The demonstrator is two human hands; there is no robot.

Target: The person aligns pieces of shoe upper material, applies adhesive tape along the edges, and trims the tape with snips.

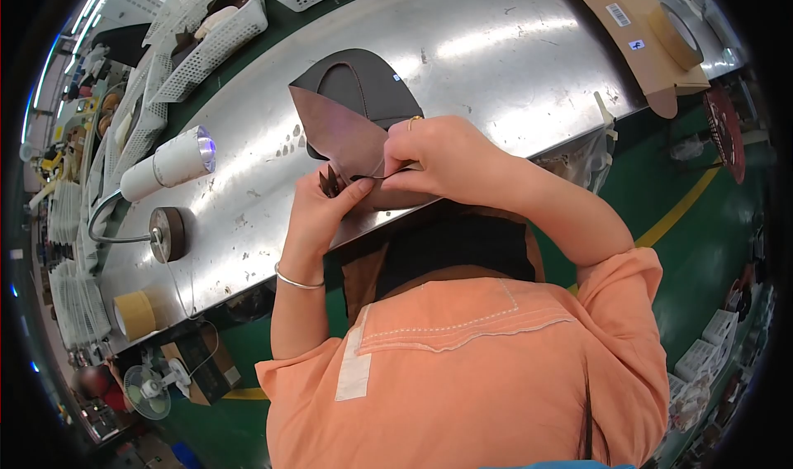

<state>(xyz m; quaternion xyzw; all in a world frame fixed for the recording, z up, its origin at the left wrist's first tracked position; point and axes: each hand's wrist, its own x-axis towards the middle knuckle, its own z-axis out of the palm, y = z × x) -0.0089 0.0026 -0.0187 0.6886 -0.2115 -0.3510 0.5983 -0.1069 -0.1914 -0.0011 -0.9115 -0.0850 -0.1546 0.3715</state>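
Observation:
A dark grey leather bag (pixel 376 81) with a thin looped handle lies on the metal table, its brownish inner side (pixel 339 126) folded up toward me. My left hand (pixel 324 203) is closed at the bag's near left edge. Dark pointed blades, which look like thread snips (pixel 330 182), stick out of its fingers, and its thumb presses near a thin dark strip (pixel 369 177). Opposite it, my right hand (pixel 438 159) pinches the strip's other end against the bag's near edge. The fingertips partly hide the strip.
A white lamp (pixel 169 165) on a round base stands at the left, near a tape roll (pixel 135 315). Cardboard (pixel 615 23) with another tape roll (pixel 673 35) lies at the far right. White perforated baskets (pixel 215 48) line the far side.

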